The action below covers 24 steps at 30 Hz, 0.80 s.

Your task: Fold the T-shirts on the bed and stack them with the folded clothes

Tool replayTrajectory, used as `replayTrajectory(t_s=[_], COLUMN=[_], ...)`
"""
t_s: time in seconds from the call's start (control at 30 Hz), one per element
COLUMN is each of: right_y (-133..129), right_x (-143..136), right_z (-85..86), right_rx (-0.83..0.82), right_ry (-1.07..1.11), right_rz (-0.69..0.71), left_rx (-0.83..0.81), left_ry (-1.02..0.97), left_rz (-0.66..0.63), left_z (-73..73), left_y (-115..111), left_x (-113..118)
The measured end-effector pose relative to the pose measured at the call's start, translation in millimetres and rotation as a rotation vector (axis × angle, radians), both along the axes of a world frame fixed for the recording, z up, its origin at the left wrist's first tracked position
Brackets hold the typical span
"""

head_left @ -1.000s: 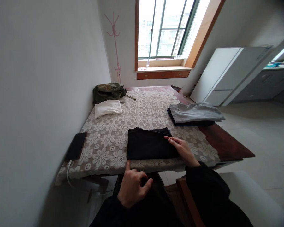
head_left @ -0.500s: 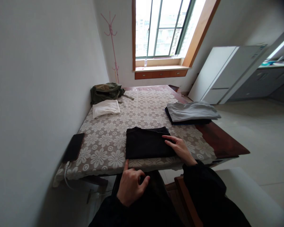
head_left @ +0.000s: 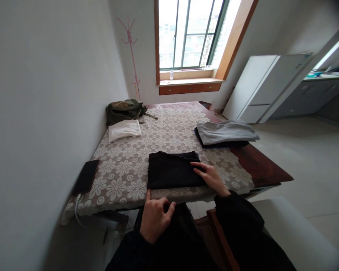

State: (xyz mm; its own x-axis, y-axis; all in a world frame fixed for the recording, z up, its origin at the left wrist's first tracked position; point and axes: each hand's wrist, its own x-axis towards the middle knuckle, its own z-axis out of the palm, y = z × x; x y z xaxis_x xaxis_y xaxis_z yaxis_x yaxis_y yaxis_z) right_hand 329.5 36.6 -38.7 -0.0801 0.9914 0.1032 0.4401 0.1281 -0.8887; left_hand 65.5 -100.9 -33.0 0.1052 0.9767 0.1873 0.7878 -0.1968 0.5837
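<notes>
Directly in front of me on the table lies a folded black garment [head_left: 172,171], flat, its near edge roughly level with the table's front. My right hand [head_left: 210,177] rests over its right end, fingers outstretched and the thumb apart, gripping nothing. At the near left corner of the garment, my left hand [head_left: 156,218] has its index fingertip at or just under the edge; I cannot tell whether it touches. The left thumb stands apart and the remaining fingers are bent, with nothing visible in them.
A flowered lace cloth [head_left: 164,131] covers the table. Grey and dark folded clothes [head_left: 227,131] are stacked at right. A white folded cloth [head_left: 124,130] and a green bag [head_left: 124,111] lie at left. A phone [head_left: 85,177] with a cable is near the wall.
The whole view has shifted slightly, so things appear a little further left. Both hands keep nearly the same pose and place at the black garment.
</notes>
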Motion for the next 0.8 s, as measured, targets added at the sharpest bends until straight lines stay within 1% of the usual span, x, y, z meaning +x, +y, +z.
replayTrajectory(t_s=[0.13, 0.23, 0.33, 0.4, 0.47, 0.5, 0.57, 0.63, 0.7, 0.77, 0.8], right_y=[-0.5, -1.5, -1.9, -1.4, -0.3, 0.3, 1.5, 2.3, 2.6, 2.3, 2.0], right_x=[-0.9, -1.7, -0.6, 1.1, 2.6, 3.3, 4.1, 4.5, 4.5, 4.2, 3.8], right_z=[-1.1, -1.9, -4.0, -6.3, -8.6, -9.6, -10.9, -11.5, -11.3, -10.4, -9.7], right_rx=[0.039, 0.06, 0.074, 0.085, 0.094, 0.095, 0.093, 0.09, 0.083, 0.082, 0.08], right_ry=[-0.025, -0.047, -0.058, -0.043, -0.024, -0.019, -0.02, -0.02, -0.017, -0.008, -0.004], right_rz=[0.0, -0.003, -0.005, -0.014, -0.019, -0.019, -0.012, -0.008, -0.008, -0.018, -0.024], left_rx=[-0.012, -0.003, 0.038, 0.056, 0.074, 0.091, 0.156, 0.215, 0.225, 0.188, 0.169], left_ry=[0.028, 0.01, -0.004, -0.013, -0.027, -0.031, -0.01, 0.07, 0.182, 0.276, 0.314], left_rz=[-0.018, -0.029, 0.004, 0.072, 0.112, 0.105, 0.032, -0.068, -0.131, -0.111, -0.092], left_z=[-2.3, -3.2, 0.2, 8.0, 20.2, 27.1, 38.4, 41.7, 34.3, 19.1, 10.5], left_y=[-3.8, -7.9, -7.9, -0.8, 14.7, 25.9, 53.5, 84.1, 111.6, 131.4, 137.7], left_x=[9.4, 10.8, 1.7, -9.1, -20.1, -24.6, -29.8, -30.0, -27.4, -24.8, -24.2])
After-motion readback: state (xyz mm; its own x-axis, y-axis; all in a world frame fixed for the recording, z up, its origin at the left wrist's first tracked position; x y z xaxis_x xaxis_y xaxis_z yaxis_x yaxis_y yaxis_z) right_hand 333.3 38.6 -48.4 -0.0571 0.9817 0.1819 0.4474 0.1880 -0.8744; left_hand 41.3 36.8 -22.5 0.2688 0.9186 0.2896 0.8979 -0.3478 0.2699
